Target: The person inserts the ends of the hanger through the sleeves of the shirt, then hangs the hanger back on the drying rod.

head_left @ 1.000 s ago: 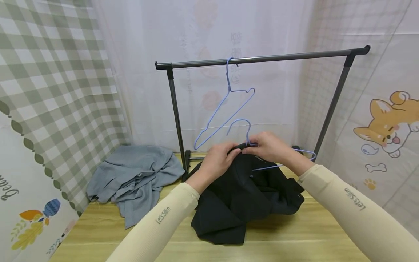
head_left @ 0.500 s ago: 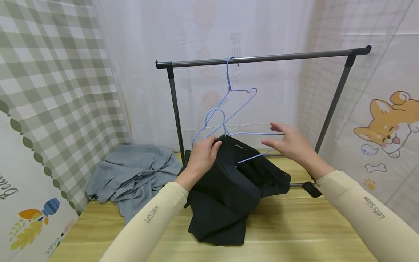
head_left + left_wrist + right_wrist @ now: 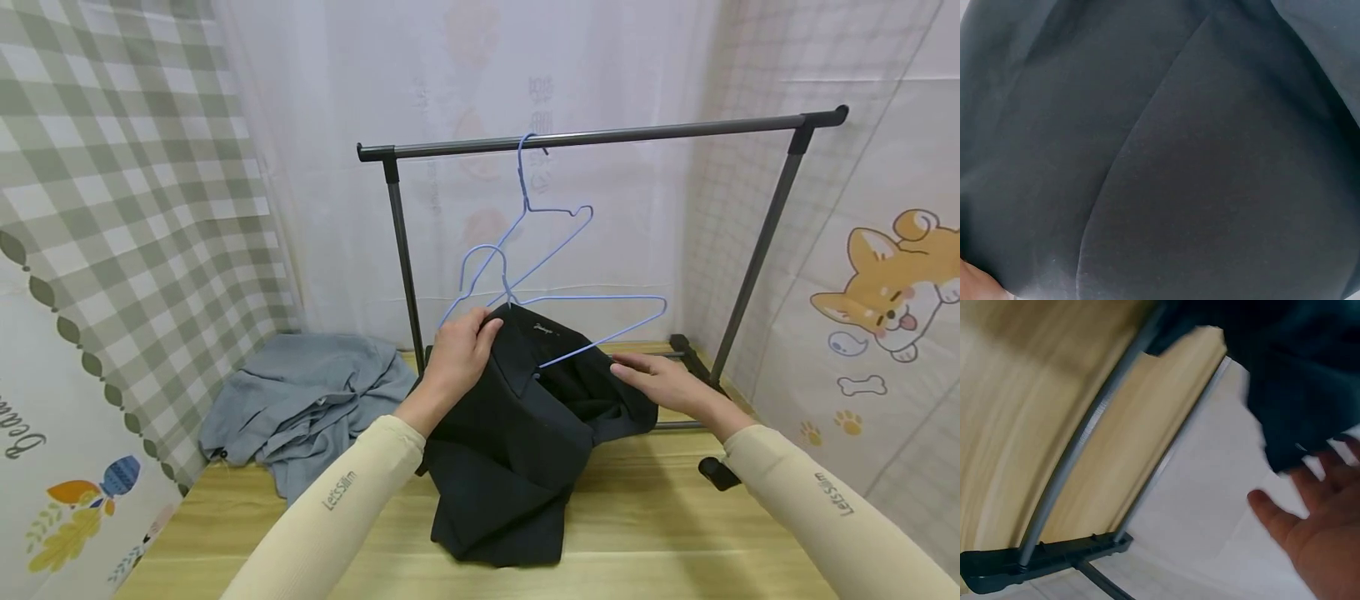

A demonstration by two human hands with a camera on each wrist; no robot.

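Observation:
A black collared shirt (image 3: 517, 450) hangs from my left hand (image 3: 457, 354), whose thumb and fingers pinch it at the collar. A blue wire hanger (image 3: 592, 297) sits partly inside it: hook up above the collar, right arm sticking out over the fabric, left side hidden. Dark cloth (image 3: 1166, 150) fills the left wrist view, with a bit of the hand at the lower left corner. My right hand (image 3: 667, 385) reaches in with straight fingers beside the shirt's right side. In the right wrist view, its fingertips are right at the cloth's edge (image 3: 1297, 419), thumb apart.
Behind the shirt stands a dark metal clothes rack (image 3: 637, 133), a second blue hanger (image 3: 525, 208) hooked on its bar. Crumpled grey-blue clothing (image 3: 300, 408) lies on the wooden table (image 3: 637, 533) at the left. The rack's foot (image 3: 718, 473) is near my right forearm.
My left hand has shifted left with the collar and hanger. The right hand has let go near the hook, moved right along the hanger, then down beside the shirt's right side.

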